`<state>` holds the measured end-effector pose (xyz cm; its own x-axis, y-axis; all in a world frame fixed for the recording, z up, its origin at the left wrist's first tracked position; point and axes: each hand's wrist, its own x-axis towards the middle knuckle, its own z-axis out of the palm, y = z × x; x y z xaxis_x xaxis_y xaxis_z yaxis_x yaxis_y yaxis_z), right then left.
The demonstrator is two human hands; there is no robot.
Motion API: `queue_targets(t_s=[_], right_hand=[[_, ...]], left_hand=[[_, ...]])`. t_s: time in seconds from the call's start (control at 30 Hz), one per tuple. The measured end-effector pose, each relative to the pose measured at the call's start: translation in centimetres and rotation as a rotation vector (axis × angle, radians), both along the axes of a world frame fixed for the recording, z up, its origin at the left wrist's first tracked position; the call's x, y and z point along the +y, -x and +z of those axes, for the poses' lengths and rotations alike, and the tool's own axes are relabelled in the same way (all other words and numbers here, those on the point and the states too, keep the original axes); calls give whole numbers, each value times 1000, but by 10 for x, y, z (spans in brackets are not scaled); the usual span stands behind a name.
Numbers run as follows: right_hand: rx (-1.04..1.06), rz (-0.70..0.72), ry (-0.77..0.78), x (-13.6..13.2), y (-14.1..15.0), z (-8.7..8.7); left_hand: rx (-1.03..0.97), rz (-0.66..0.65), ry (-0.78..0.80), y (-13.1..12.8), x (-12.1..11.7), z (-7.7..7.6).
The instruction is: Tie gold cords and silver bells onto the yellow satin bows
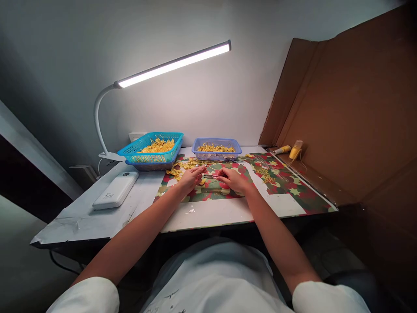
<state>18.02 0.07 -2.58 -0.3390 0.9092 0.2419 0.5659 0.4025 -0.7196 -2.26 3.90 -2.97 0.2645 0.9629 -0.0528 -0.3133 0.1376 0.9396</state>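
Over the camouflage-patterned mat [218, 191], my left hand [192, 177] has its thumb and fingers pinched together; what it holds is too small to make out. Facing it from the right, my right hand [233, 179] is closed on slim metal tweezers [210, 176], whose tips point at my left fingers. Loose yellow ribbon pieces [176, 173] and golden strands lie on the mat just behind my hands. Behind them stands a purple basket [216, 155] holding golden loops. To its left, a turquoise basket [130, 152] full of yellow ribbon pieces rests on a blue one.
A white power bank [115, 191] lies on the left of the table. A clip-on lamp [172, 65] shines above the baskets. On the right are golden strands [265, 174], a yellow-capped bottle [296, 150], a yellow-and-white tube [282, 150] and a tall cardboard wall [352, 100].
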Motion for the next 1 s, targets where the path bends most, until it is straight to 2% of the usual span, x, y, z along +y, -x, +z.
queue_targets(t_s=[0.23,0.6,0.83,0.9,1.0], right_hand=[[5,1,13,0,0,-3],[-11,-9,-14,-2,0,0],[-9,26,98,-3,-1,0],[-31,-36,101,-1,-6,0],[-108,-269,59,6,-19,-3]], left_hand=[[18,-2,19,-1,-1,0],[7,-60,-46,1,1,-3],[9,-44,-23,1,0,-2],[-3,-38,-11,1,0,-1],[-32,-26,29,1,1,-1]])
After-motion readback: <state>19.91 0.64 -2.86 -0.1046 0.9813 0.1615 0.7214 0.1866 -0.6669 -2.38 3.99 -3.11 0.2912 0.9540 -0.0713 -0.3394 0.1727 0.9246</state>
